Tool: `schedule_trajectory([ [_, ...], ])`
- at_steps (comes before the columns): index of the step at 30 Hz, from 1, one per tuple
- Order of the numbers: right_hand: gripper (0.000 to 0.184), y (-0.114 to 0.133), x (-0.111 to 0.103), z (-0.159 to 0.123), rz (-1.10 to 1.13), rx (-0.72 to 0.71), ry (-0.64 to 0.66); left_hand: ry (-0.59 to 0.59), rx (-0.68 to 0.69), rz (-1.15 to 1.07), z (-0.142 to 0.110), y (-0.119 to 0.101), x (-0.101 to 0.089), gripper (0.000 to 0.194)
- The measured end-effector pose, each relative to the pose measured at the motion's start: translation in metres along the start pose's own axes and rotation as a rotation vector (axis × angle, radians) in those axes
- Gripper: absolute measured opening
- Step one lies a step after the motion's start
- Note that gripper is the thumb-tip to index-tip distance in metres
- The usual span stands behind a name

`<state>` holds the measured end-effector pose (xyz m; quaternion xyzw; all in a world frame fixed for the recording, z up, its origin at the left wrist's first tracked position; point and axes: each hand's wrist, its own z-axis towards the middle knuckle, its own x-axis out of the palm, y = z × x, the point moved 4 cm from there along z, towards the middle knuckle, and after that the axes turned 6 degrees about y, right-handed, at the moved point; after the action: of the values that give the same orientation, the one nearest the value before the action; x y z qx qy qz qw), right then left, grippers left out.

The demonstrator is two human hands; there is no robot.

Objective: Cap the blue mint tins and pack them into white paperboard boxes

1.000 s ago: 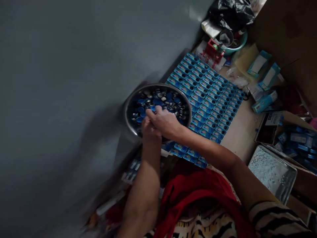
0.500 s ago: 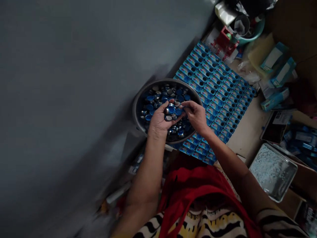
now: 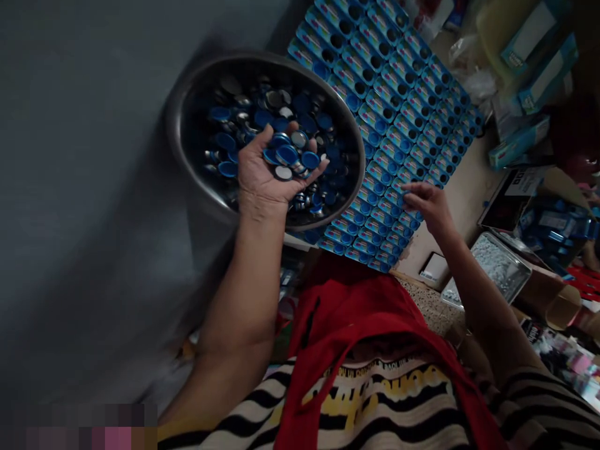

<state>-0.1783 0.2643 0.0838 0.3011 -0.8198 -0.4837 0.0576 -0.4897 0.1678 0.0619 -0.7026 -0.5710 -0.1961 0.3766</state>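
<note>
Here's the left hand (image 3: pixel 260 172), palm up and cupped, cradling a heap of round blue-and-silver discs (image 3: pixel 287 154) above the deep, shiny metal bowl (image 3: pixel 176 128), itself loaded with more; the right hand (image 3: pixel 431 203), fingers drawn narrow, is over the rows of glossy oblong packs (image 3: pixel 375 122), some with round dark holes, and whether it pinches anything I can't tell

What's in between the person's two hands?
In the head view, between the left hand and right hand come some small round pieces, the metal bowl's rim, then rows of blue packs.
</note>
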Motion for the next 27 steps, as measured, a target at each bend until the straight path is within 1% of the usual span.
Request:
schedule_trajectory([
  [2, 0.033, -0.035, -0.013, -0.024, -0.070, 0.075, -0.072, 0.013, 0.053, 0.037, -0.005, -0.001, 0.004, 0.033],
  [3, 0.034, -0.052, -0.021, -0.035, -0.078, 0.101, -0.133, 0.012, 0.076, 0.067, -0.008, -0.002, 0.007, 0.035],
  [6, 0.039, -0.095, -0.052, -0.060, 0.019, 0.175, -0.348, 0.019, 0.108, 0.114, -0.020, 0.001, 0.023, 0.037],
  [8, 0.041, -0.112, -0.074, -0.069, 0.110, 0.210, -0.436, 0.036, 0.113, 0.088, -0.029, 0.007, 0.039, 0.037],
  [10, 0.043, -0.120, -0.092, -0.069, 0.160, 0.202, -0.462, 0.048, 0.109, 0.063, -0.036, 0.018, 0.058, 0.037],
  [12, 0.044, -0.121, -0.107, -0.062, 0.158, 0.156, -0.467, 0.073, 0.081, 0.057, -0.042, 0.036, 0.079, 0.036],
  [14, 0.043, -0.119, -0.117, -0.052, 0.120, 0.096, -0.465, 0.102, 0.028, 0.047, -0.046, 0.062, 0.095, 0.034],
  [16, 0.041, -0.117, -0.123, -0.039, 0.072, 0.046, -0.446, 0.089, -0.046, 0.021, -0.048, 0.093, 0.102, 0.031],
  [18, 0.039, -0.116, -0.125, -0.026, 0.013, 0.016, -0.420, 0.024, -0.141, -0.022, -0.048, 0.128, 0.097, 0.029],
  [20, 0.037, -0.114, -0.124, -0.014, -0.043, -0.006, -0.401, -0.042, -0.236, -0.074, -0.045, 0.161, 0.081, 0.030],
  [22, 0.036, -0.106, -0.120, 0.001, -0.085, -0.037, -0.389, -0.075, -0.293, -0.133, -0.040, 0.186, 0.062, 0.032],
  [24, 0.034, -0.090, -0.115, 0.020, -0.128, -0.086, -0.378, -0.107, -0.327, -0.181, -0.032, 0.202, 0.044, 0.034],
  [25, 0.032, -0.079, -0.113, 0.033, -0.159, -0.118, -0.367, -0.118, -0.339, -0.194, -0.027, 0.207, 0.038, 0.035],
  [27, 0.029, -0.054, -0.110, 0.060, -0.238, -0.180, -0.351, -0.115, -0.355, -0.209, -0.016, 0.210, 0.032, 0.036],
])
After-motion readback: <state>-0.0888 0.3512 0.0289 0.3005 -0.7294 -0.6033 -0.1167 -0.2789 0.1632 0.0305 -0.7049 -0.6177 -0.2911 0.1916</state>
